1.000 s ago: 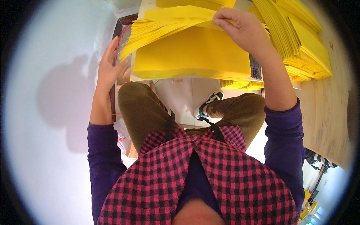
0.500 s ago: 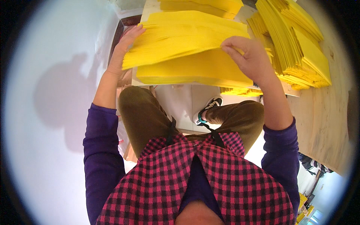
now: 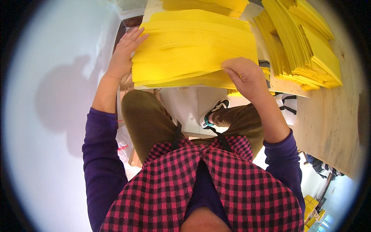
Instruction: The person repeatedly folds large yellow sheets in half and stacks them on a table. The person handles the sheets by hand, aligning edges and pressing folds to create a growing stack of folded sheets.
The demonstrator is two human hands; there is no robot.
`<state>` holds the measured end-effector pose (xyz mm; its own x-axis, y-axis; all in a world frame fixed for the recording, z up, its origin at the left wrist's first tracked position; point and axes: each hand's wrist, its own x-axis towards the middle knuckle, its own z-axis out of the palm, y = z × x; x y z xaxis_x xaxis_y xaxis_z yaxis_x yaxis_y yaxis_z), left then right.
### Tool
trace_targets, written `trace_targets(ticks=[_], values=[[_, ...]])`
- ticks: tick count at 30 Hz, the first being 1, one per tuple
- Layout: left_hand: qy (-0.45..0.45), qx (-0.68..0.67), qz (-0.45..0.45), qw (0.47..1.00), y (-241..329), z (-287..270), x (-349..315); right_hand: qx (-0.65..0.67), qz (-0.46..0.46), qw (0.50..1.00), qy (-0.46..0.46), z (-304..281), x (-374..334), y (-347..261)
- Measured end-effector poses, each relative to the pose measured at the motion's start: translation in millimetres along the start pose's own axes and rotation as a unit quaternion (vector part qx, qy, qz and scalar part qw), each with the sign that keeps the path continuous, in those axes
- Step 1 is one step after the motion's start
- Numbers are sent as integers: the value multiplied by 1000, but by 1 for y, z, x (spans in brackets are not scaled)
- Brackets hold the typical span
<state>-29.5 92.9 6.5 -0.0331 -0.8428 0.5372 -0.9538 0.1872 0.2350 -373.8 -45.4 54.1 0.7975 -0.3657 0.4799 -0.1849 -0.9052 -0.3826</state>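
Note:
A stack of thin yellow sheets, cloth-like in look, lies in front of me, its layers slightly fanned along the near and left edges. My left hand rests against the stack's left edge, fingers stretched out and holding nothing. At the near right part, my right hand pinches the near edge of one or more yellow sheets between thumb and fingers; how many I cannot tell. More sheets show just under that edge.
To the right, folded yellow bundles are piled on a wooden tabletop. Another yellow pile sits beyond the stack. A pale wall stands close on my left. A dark grey item shows beside the stack's right edge.
My right hand has come nearer and slightly left, bringing the upper sheets down over the lower ones. My left hand has shifted slightly left, its fingers now more spread.

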Motion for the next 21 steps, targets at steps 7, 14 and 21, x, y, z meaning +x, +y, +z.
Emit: trace_targets(ticks=[7,14,21], values=[[-23,20,-4,1000,-8,-2,-1,5,11,1000,-3,10,-9,4],[0,-5,-12,1000,-7,-19,13,-2,11,1000,-12,22,-20,7],[-89,-12,15,996,25,3,55,28,5,1000,13,29,-26,7]])
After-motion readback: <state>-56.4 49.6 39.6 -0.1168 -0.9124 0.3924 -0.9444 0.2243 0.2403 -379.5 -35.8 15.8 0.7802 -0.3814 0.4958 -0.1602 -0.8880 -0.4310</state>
